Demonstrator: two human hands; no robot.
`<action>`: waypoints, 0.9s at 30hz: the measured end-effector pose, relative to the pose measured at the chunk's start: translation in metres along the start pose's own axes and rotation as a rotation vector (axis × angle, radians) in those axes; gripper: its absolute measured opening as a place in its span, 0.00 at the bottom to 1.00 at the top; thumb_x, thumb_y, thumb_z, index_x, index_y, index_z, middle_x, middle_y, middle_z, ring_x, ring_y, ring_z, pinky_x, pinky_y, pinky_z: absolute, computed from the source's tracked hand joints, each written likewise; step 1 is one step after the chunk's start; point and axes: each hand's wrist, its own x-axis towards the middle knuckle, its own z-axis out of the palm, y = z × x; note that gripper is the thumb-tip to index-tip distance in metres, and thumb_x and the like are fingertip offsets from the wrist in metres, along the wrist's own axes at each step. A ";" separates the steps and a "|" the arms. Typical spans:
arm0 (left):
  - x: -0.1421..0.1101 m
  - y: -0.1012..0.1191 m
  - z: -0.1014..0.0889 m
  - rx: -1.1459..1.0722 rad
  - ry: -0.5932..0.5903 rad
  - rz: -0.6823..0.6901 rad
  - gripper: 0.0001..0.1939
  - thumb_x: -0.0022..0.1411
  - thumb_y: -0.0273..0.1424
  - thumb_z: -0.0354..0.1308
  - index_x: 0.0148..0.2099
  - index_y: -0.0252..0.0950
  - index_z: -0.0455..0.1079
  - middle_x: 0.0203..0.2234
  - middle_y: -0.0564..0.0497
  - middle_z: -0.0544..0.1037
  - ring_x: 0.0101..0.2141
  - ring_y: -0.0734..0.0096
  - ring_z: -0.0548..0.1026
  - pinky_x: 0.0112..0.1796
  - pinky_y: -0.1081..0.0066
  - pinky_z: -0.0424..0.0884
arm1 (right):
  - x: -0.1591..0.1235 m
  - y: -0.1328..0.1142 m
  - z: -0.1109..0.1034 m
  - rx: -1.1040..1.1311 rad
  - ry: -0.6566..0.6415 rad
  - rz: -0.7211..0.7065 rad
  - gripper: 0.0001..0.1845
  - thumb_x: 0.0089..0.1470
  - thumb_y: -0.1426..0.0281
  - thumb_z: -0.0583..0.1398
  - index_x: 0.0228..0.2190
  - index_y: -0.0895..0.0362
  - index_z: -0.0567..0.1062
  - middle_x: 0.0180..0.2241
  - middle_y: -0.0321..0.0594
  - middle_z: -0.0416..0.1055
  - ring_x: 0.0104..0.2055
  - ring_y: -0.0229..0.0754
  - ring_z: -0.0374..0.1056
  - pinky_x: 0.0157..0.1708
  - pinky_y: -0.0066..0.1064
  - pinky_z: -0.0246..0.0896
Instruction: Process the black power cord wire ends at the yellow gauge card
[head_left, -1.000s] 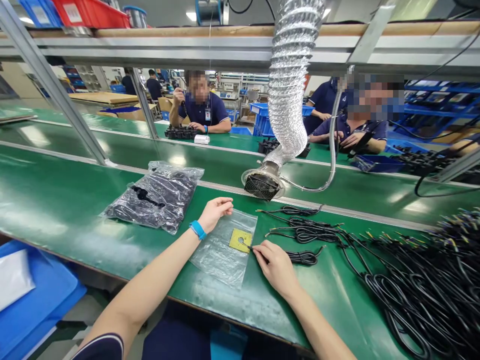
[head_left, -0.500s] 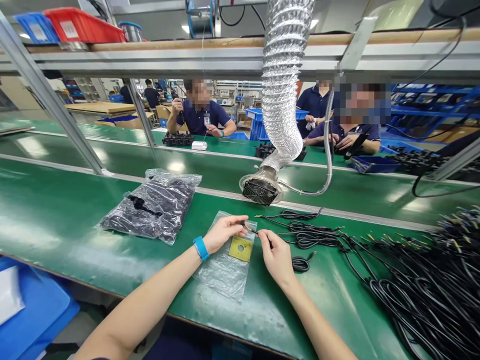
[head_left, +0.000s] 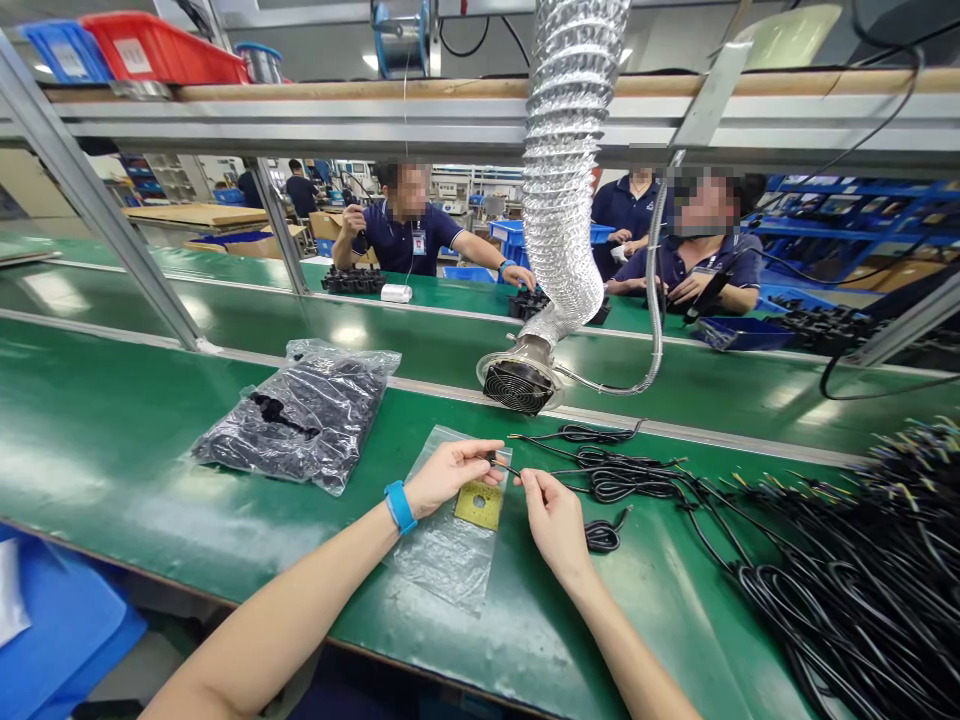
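My left hand (head_left: pixel 450 472), with a blue wristband, pinches the bare end of a thin black cable (head_left: pixel 504 465) just above a clear plastic bag (head_left: pixel 442 545). My right hand (head_left: pixel 553 520) grips the same cable a little to the right, fingers closed round it. Under both hands, a yellow square pad with a hole (head_left: pixel 480 505) lies on the bag. The held cable trails to a small coiled bundle (head_left: pixel 602 537) beside my right hand.
A bag of black parts (head_left: pixel 300 412) lies at left on the green belt (head_left: pixel 112 440). Several coiled black cables (head_left: pixel 825 570) pile up at right. A fume extractor duct (head_left: pixel 525 375) hangs ahead. Other people work across the line. A blue bin (head_left: pixel 52 620) sits lower left.
My right hand lifted the cable end off the yellow pad, and my left hand came over to pinch its tip. A person opposite stretched an arm towards a black tray.
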 end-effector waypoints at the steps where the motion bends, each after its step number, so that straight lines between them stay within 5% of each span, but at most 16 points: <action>1: 0.000 0.000 0.000 0.007 0.001 0.005 0.26 0.55 0.37 0.67 0.55 0.33 0.72 0.46 0.40 0.79 0.39 0.63 0.80 0.46 0.62 0.74 | 0.000 0.000 0.000 -0.004 0.001 0.004 0.31 0.59 0.48 0.49 0.26 0.59 0.77 0.24 0.43 0.75 0.24 0.42 0.67 0.26 0.29 0.60; 13: -0.004 0.002 0.005 0.334 -0.003 0.174 0.19 0.60 0.35 0.61 0.53 0.38 0.74 0.49 0.43 0.75 0.41 0.64 0.78 0.47 0.62 0.74 | -0.002 0.006 0.001 -0.052 0.075 -0.049 0.29 0.61 0.51 0.49 0.29 0.59 0.78 0.27 0.44 0.77 0.27 0.43 0.72 0.28 0.29 0.63; 19: -0.007 0.006 0.004 0.429 -0.040 0.189 0.18 0.66 0.35 0.53 0.55 0.40 0.73 0.49 0.44 0.74 0.36 0.70 0.79 0.44 0.65 0.76 | -0.005 0.016 0.003 -0.201 0.176 -0.333 0.19 0.65 0.62 0.50 0.33 0.57 0.77 0.30 0.43 0.78 0.28 0.40 0.73 0.30 0.28 0.64; 27: -0.008 0.015 0.003 0.466 -0.016 0.097 0.22 0.61 0.42 0.57 0.53 0.35 0.74 0.41 0.44 0.77 0.36 0.66 0.78 0.42 0.64 0.76 | -0.006 0.010 0.001 -0.426 0.208 -0.639 0.14 0.66 0.71 0.51 0.35 0.58 0.75 0.26 0.40 0.74 0.28 0.39 0.69 0.30 0.29 0.61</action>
